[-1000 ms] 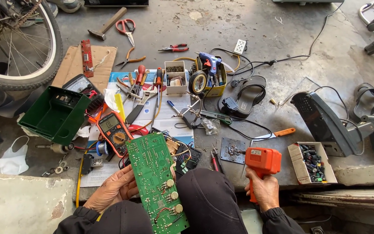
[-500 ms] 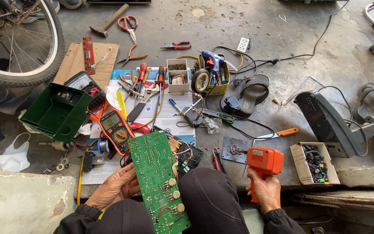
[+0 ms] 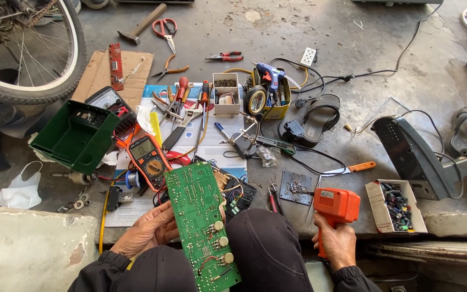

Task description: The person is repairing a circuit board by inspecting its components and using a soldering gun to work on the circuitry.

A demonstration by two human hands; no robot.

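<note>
The green circuit board [image 3: 202, 227] is held upright across the lap by the left hand [image 3: 148, 233], whose fingers [image 3: 160, 216] are curled behind its left edge. The right hand [image 3: 337, 244] is wrapped around the grip of an orange soldering gun [image 3: 335, 208], fingers shut on the handle, its tip resting toward a dark metal plate [image 3: 297, 188] just ahead.

A slip is judged possible: the board is gripped by one edge only and could tilt off the knee, and the gun's tip lies close to loose wires, which could be scorched if it is hot.

Just beyond the left fingers an orange multimeter [image 3: 148, 157] is laid on printed white and blue paper sheets [image 3: 212, 146]. Right of the right fingers a small white cardboard box [image 3: 397, 205] of mixed small parts is set. Further left, a green plastic case [image 3: 74, 135] stands open. Farther off, a white compartment box [image 3: 226, 93] and a yellow tub [image 3: 274, 105] of tools are seen, with a flat brown cardboard sheet [image 3: 136, 70] beyond, all on the concrete floor [image 3: 352, 48].
</note>
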